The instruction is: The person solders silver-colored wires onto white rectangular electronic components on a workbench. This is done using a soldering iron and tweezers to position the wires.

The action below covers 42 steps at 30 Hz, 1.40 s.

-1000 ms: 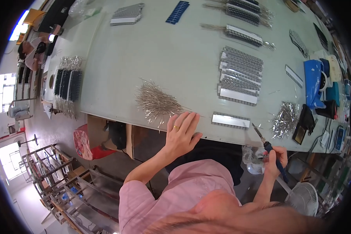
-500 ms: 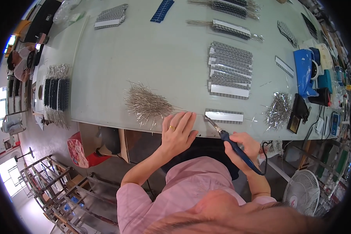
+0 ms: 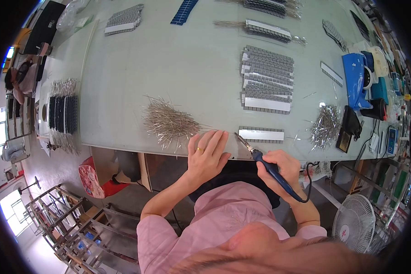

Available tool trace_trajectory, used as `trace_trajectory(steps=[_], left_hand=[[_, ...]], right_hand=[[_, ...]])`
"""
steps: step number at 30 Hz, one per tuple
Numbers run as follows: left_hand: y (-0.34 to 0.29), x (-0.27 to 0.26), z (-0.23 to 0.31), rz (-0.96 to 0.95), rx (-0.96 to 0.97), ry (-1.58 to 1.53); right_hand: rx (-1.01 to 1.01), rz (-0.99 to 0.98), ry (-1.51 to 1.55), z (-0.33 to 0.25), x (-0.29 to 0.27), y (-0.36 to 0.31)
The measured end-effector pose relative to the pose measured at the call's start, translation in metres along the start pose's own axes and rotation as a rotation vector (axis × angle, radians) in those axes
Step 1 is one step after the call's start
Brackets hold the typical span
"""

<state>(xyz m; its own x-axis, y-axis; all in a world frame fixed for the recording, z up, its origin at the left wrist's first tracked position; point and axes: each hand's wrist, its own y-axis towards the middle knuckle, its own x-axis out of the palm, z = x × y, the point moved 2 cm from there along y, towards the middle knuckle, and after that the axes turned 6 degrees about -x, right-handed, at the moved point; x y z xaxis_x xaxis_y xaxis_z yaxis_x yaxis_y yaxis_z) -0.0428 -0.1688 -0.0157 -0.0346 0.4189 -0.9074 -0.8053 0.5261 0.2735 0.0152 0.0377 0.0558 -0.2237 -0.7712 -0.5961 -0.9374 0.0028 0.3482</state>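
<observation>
My left hand (image 3: pixel 207 153) lies flat near the table's front edge, fingers stretched out and a ring on one. By its fingertips runs a thin wire, beside a heap of silvery metal strips (image 3: pixel 169 121). In my right hand (image 3: pixel 282 170) is a soldering iron (image 3: pixel 274 172) with a dark blue handle and a cable. Its tip points up and left, close to the left end of a grey-and-white segmented strip (image 3: pixel 261 134). Whether the tip touches the wire is too small to tell.
Beyond the strip lies a stack of similar strips (image 3: pixel 268 80). A second heap of metal strips (image 3: pixel 325 128) sits at the right, near a blue container (image 3: pixel 355 82). Bundles of wired strips (image 3: pixel 63 114) stand at the left. A white fan (image 3: pixel 354 223) is at lower right.
The soldering iron's tip has shifted slightly left, from the strip's left end to just beside it. My left hand stays nearly in place. The whole view has shifted a little.
</observation>
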Motion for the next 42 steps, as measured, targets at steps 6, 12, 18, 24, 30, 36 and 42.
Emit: trace_trajectory(steps=[6,12,18,24,30,36,42], left_hand=[[-0.010,-0.009,0.008,0.119,0.075,-0.075],[0.000,0.002,0.041,0.048,0.168,-0.173],[0.030,0.016,0.068,-0.200,0.102,-0.101],[0.027,0.031,0.078,-0.297,0.101,-0.019],[0.024,0.033,0.078,-0.237,0.148,0.075],[0.016,0.027,0.070,-0.110,0.246,0.158],[0.010,0.023,0.061,-0.003,0.401,0.135]], right_hand=[[0.141,0.005,0.141,0.025,0.001,-0.023],[0.276,0.374,0.465,0.045,-0.015,-0.045],[0.157,0.339,0.010,0.088,-0.039,-0.055],[0.202,0.406,0.220,0.108,-0.031,-0.061],[0.132,0.419,-0.090,0.109,-0.048,-0.060],[0.053,0.534,-0.076,0.123,-0.062,-0.068],[0.074,0.575,-0.043,0.137,-0.066,-0.068]])
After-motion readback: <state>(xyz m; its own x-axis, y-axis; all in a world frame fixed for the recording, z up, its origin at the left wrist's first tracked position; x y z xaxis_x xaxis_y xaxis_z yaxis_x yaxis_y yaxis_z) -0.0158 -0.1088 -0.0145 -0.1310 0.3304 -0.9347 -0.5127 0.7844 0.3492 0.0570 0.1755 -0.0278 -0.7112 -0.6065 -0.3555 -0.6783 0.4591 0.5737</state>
